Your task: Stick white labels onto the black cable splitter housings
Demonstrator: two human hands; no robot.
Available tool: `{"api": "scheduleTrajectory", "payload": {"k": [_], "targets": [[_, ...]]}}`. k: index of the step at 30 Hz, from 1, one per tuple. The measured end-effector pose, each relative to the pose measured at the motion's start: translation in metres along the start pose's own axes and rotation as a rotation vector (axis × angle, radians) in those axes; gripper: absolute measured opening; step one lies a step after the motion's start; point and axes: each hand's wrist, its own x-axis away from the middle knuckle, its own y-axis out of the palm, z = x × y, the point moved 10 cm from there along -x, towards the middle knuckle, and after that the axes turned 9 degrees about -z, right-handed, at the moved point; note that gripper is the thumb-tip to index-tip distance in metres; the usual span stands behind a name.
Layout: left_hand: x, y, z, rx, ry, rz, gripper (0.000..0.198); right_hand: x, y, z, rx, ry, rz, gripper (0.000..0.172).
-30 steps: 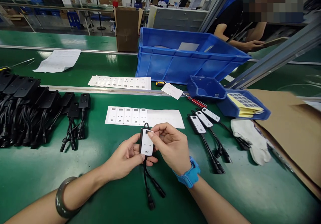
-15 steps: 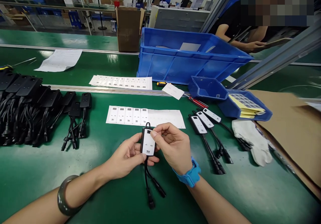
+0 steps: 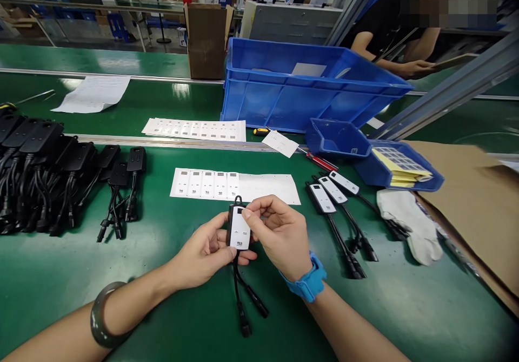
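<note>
Held device: a black device (image 3: 239,231) with a white face panel is between the two hands, just in front of the label sheet (image 3: 268,188); its two cables (image 3: 243,305) trail toward the wearer.
Left hand: the left hand (image 3: 206,254) is clamped on the device's left side, thumb at the bottom edge of the panel.
Right hand: the right hand (image 3: 279,237) has its thumb on the panel's upper right edge; whether it grips or only presses, the curled fingers hide.
Left edge: a pile of black devices (image 3: 44,162) crowds the far left, with a broad stretch of green table (image 3: 174,318) between it and the hands.
Right edge: three white-faced devices (image 3: 324,198) lie well apart from the right hand; beyond them, a white glove (image 3: 409,226) and a brown cardboard sheet (image 3: 462,194).
Far edge: a metal strip (image 3: 162,142) crosses behind the label sheet; beyond it stands a large blue bin (image 3: 316,99).
</note>
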Motion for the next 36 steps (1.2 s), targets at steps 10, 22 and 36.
{"api": "scheduleTrajectory", "payload": {"k": [10,22,36], "targets": [[0.0,-0.004,-0.004,0.017,-0.025,0.005,0.051,-0.003,-0.005,0.012,-0.03,0.029,0.003,0.026],[-0.003,-0.012,-0.015,0.127,-0.094,0.065,0.037,-0.001,0.035,0.033,0.068,0.129,-0.314,0.04],[0.0,-0.019,-0.003,0.123,0.017,0.127,0.033,0.012,0.059,0.025,-0.158,0.159,-0.56,0.112]]}}
